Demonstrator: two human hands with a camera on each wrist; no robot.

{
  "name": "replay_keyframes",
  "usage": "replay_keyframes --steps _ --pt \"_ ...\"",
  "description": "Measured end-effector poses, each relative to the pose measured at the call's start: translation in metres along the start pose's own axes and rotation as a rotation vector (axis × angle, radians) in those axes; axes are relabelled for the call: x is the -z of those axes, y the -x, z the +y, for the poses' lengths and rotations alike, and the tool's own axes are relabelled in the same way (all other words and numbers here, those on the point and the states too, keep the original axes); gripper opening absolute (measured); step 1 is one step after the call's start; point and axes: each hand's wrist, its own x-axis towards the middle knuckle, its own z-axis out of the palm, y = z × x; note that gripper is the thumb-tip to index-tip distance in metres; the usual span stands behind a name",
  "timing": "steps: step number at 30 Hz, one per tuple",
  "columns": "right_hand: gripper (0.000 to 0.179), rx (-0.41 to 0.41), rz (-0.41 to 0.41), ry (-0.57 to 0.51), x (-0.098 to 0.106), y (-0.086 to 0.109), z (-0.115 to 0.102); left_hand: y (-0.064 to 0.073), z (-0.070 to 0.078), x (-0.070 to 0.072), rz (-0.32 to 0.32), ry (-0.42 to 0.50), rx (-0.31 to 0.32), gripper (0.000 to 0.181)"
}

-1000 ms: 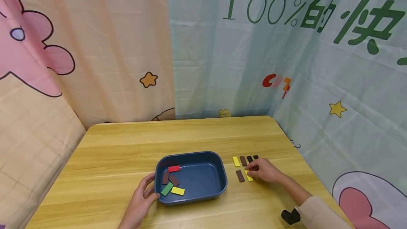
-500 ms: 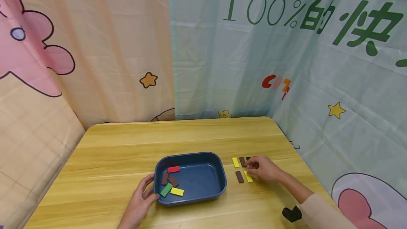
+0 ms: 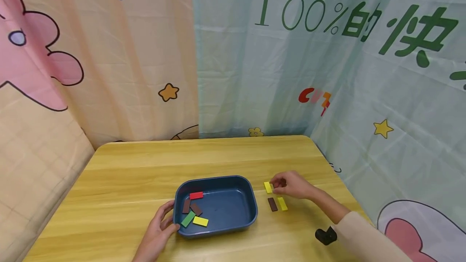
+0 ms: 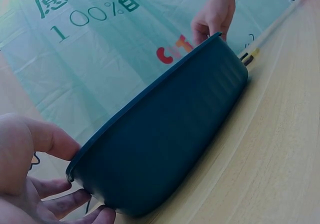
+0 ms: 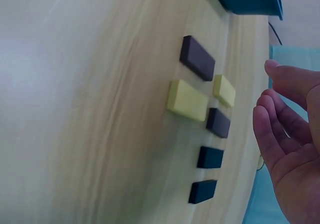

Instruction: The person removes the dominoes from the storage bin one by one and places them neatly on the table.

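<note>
My left hand (image 3: 158,227) grips the left end of a blue plastic tub (image 3: 215,233), thumb and fingers curled against its rim and outer wall. Inside the tub lie a red block (image 3: 196,195), two brown blocks, a green block (image 3: 188,219) and a yellow block (image 3: 200,221). To its right, my right hand (image 3: 293,184) hovers over the back row, its fingertips close to a yellow block (image 3: 267,187). A gap shows between that thumb and the fingers, with nothing held. The hand hides a brown block (image 5: 218,123) and two black blocks (image 5: 210,157) from the head view.
In front of the right hand, a brown block (image 3: 272,204) and a second yellow block (image 3: 282,203) lie side by side on the wooden table (image 3: 145,165). A black object (image 3: 325,236) shows beside the right sleeve. Printed curtains hang behind the table.
My right hand has moved left and slightly back, from by the front yellow block to the back row's yellow block. My left hand keeps its hold on the tub.
</note>
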Motion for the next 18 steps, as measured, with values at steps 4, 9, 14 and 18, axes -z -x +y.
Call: replay_keyframes --steps 4,9,14,18 --pt "0.022 0.039 -0.021 -0.008 -0.001 -0.01 -0.011 0.002 -0.001 0.001 0.006 0.001 0.01 0.066" --pt "0.02 0.071 -0.072 -0.013 0.001 -0.024 -0.025 0.002 0.0 0.002 0.003 0.007 0.022 0.065" --pt "0.019 0.08 -0.134 -0.002 0.002 -0.04 -0.043 0.002 0.001 0.001 -0.003 0.022 0.024 0.065" --pt "0.02 0.103 -0.181 -0.007 0.0 -0.055 -0.057 0.001 0.0 0.001 -0.007 0.032 0.028 0.065"
